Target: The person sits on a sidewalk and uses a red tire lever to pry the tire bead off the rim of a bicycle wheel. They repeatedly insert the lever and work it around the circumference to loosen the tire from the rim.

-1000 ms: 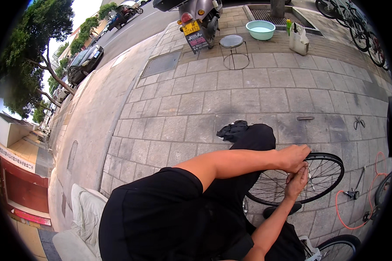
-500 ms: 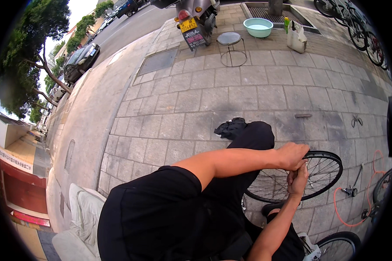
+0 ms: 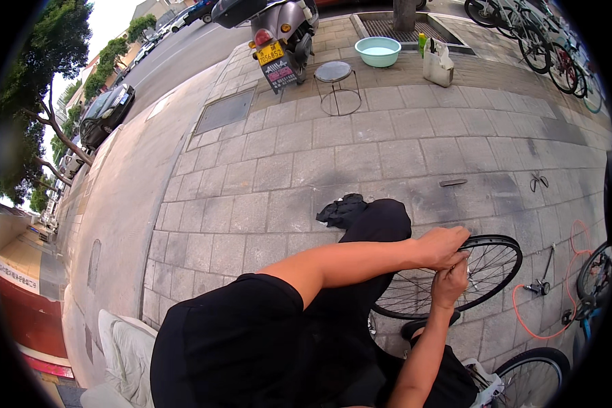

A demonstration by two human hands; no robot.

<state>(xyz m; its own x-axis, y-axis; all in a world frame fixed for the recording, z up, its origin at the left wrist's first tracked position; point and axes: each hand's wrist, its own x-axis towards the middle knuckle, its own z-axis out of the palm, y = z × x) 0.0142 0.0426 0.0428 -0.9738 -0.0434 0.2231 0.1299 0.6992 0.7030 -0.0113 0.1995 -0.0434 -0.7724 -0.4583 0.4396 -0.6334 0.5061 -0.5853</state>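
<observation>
A spoked bicycle wheel [image 3: 495, 240] with a black rim slants in front of me beside my bent knee. My left hand [image 3: 443, 246] reaches across from the left, its fingers closed over the wheel's upper edge. Just below it, my right hand [image 3: 450, 281] has its fingers pinched together close to the left fingertips. Whatever lies in that pinch is too small and covered to make out. The lower left of the wheel passes behind my leg and right hand.
A black cloth [image 3: 341, 211] lies beyond my knee. A flat bar [image 3: 453, 182], scissors-like tool [image 3: 538, 182] and pump [image 3: 541, 287] with orange hose [image 3: 523, 319] rest on the paving. Farther off are a stool [image 3: 333, 71], green basin [image 3: 377, 53], bag [image 3: 438, 66] and scooter [image 3: 285, 34].
The whole view has shifted, so the far objects sit more to the left. Both hands stay at the wheel's upper edge, with the right fingers slightly nearer the left ones.
</observation>
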